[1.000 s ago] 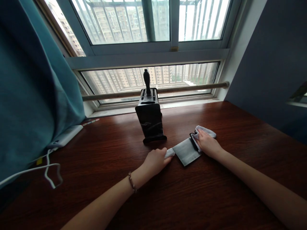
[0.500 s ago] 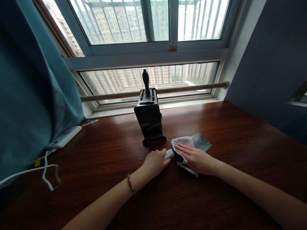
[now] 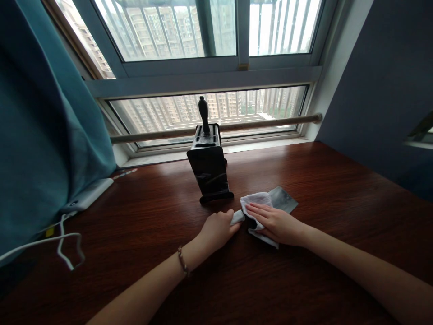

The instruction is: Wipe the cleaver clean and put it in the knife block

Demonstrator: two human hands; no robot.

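Note:
In my left hand (image 3: 218, 230) is the pale handle (image 3: 237, 217) of a kitchen cleaver, with the fingers wrapped round it. The cleaver's broad grey blade (image 3: 283, 199) points to the right, low over the table, and its far end shows bare. A white cloth (image 3: 256, 198) is folded about the part of the blade nearer the handle. My right hand (image 3: 275, 224) presses on this cloth with its fingers stretched together over it; its thumb is hidden. Just beyond my hands stands a black knife block (image 3: 208, 171), with one dark knife handle (image 3: 203, 115) sticking up from its top.
The brown wooden table (image 3: 162, 194) runs up to a window with a horizontal rail (image 3: 267, 123). At the left a white power strip (image 3: 88, 195) and a white cable (image 3: 61, 239) lie beside a blue curtain (image 3: 91, 135). A dark wall (image 3: 372, 113) bounds the right side.
The whole view has shifted very slightly. Both hands, the cloth and the cleaver keep nearly the same places relative to the table and the knife block.

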